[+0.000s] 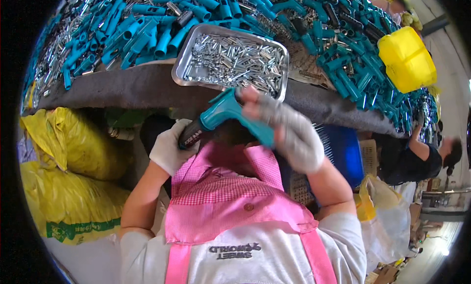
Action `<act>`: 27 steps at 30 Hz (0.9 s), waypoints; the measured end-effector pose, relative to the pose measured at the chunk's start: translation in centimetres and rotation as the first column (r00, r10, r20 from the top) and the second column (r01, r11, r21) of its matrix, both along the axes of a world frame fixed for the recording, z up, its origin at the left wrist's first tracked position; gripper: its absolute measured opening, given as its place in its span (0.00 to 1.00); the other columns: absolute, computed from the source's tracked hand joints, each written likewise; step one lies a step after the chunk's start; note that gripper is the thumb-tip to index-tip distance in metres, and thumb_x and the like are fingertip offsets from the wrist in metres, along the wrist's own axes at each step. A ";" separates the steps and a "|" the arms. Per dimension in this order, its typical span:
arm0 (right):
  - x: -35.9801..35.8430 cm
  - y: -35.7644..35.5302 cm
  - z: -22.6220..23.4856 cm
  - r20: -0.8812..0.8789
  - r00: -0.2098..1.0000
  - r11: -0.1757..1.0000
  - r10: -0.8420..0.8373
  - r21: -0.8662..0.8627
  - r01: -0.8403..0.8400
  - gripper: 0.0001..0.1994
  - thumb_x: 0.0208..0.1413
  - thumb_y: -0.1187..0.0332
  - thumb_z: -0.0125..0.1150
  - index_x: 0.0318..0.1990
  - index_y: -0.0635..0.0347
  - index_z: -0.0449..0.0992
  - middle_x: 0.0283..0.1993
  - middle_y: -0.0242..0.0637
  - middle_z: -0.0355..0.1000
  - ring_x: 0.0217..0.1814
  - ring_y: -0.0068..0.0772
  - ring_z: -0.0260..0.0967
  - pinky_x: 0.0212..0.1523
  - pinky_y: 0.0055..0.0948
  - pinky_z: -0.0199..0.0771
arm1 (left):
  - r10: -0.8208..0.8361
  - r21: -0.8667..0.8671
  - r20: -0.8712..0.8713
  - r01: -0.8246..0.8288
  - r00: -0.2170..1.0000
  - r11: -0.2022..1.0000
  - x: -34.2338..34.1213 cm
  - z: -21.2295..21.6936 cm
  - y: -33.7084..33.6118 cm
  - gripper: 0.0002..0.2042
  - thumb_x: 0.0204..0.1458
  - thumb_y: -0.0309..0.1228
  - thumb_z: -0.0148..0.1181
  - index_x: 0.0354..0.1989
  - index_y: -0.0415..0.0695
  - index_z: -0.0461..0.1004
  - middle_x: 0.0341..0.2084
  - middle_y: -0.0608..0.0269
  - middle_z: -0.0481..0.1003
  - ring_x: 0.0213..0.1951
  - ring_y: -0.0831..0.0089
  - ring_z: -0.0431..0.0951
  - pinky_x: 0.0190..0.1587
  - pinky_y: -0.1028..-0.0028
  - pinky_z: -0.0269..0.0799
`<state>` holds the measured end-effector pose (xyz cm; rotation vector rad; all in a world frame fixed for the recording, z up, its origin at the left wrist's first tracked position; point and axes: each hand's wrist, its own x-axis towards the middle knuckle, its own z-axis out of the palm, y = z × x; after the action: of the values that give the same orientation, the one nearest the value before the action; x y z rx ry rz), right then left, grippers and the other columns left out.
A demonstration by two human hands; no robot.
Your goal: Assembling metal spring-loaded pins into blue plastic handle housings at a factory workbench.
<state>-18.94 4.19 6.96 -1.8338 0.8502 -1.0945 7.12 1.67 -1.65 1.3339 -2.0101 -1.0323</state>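
Observation:
A teal plastic tool body (223,110), bent like a pistol, hangs tilted in front of my apron. Its dark cylindrical end (191,134) sits in the grip of my left hand (166,149), which wears a white glove. My right hand (297,137), gloved in white with some bare fingertips, is at the lower end of the teal body. Motion smears its fingers, so I cannot tell whether they touch it. Just beyond both hands, a metal tray (182,63) full of small shiny metal pins (238,61) rests at the bench's near edge.
Heaps of teal tool housings (132,34) and loose metal parts cover the bench, whose front edge has dark cloth (132,88). A yellow basket (407,58) stands at right. Yellow sacks (73,186) lie at left, a blue crate (346,151) at right. Another person (417,159) works farther right.

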 end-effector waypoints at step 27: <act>0.1 0.1 2.1 -0.066 0.998 0.988 -0.022 -0.152 0.012 0.23 0.58 0.62 0.47 0.59 0.62 0.63 0.64 0.48 0.57 0.70 0.50 0.44 0.68 0.43 0.31 | -0.096 -0.006 0.112 0.097 0.989 0.995 -1.9 1.2 0.1 0.18 0.41 0.32 0.62 0.43 0.46 0.69 0.30 0.52 0.75 0.34 0.54 0.76 0.36 0.65 0.72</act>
<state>-18.85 4.33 9.05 -2.0027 0.8432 -1.1400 5.18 1.77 -0.43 1.3269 -2.1787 -1.0073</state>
